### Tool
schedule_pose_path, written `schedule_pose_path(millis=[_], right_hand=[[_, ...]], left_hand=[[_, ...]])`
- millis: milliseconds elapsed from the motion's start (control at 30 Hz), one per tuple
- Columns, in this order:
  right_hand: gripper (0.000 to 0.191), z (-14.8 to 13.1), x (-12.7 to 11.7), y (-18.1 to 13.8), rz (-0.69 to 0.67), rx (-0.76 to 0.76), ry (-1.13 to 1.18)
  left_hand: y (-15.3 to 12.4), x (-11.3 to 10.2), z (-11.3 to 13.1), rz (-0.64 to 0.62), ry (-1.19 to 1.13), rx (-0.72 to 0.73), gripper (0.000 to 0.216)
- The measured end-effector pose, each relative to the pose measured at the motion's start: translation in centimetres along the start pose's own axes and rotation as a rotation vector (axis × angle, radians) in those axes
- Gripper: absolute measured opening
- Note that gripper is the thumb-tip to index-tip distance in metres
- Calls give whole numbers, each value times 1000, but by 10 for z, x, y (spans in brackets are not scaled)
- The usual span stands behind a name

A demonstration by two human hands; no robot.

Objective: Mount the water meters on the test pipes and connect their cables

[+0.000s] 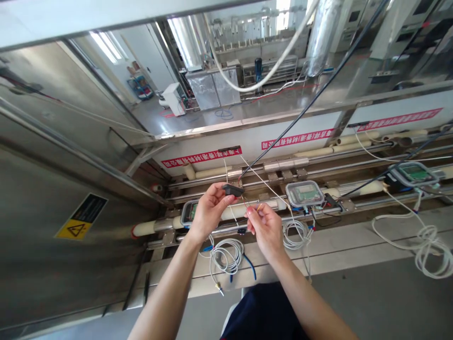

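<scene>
My left hand (209, 208) is closed on a small black plastic block (232, 190), perhaps a connector; its exact kind is unclear. A black cable comes down from the upper right to near this block. With closed fingertips, my right hand (264, 226) pinches a thin wire (247, 202) that runs up toward the block; a yellowish tip shows above the fingers. Both hands are close together above a metal rail with pale rollers. Behind my left hand a clear-lidded box (189, 213) is partly hidden.
Another clear-lidded box with a circuit board (305, 193) sits on the rails to the right, and a third box (414, 174) lies farther right. Coiled grey cables (226, 255) and blue-handled pliers (249, 267) rest on the front ledge. A metal wall (53, 189) stands at left.
</scene>
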State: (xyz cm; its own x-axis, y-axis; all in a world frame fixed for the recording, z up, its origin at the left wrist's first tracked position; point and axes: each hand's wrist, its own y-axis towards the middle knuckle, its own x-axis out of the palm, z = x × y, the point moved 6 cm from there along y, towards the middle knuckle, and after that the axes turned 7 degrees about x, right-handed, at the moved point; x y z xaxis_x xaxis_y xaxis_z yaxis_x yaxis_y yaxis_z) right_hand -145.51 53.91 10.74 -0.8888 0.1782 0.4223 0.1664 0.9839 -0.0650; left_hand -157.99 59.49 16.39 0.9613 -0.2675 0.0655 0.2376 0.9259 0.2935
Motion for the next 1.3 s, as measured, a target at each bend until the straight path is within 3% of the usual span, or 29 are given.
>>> schedule_pose_path(millis=[200, 633, 900, 1300], right_hand=[[27, -2, 3, -3, 4, 23, -22], [30, -6, 5, 1, 17, 82, 18], [29, -6, 5, 3, 21, 90, 17], [29, -5, 4, 3, 41, 60, 8]], left_hand=[[-3, 3, -2, 49, -49, 6, 32], [-8, 2, 2, 118, 74, 136, 25], [-10, -1, 2, 109, 183, 175, 24], [-12, 3, 1, 94, 158, 169, 26]])
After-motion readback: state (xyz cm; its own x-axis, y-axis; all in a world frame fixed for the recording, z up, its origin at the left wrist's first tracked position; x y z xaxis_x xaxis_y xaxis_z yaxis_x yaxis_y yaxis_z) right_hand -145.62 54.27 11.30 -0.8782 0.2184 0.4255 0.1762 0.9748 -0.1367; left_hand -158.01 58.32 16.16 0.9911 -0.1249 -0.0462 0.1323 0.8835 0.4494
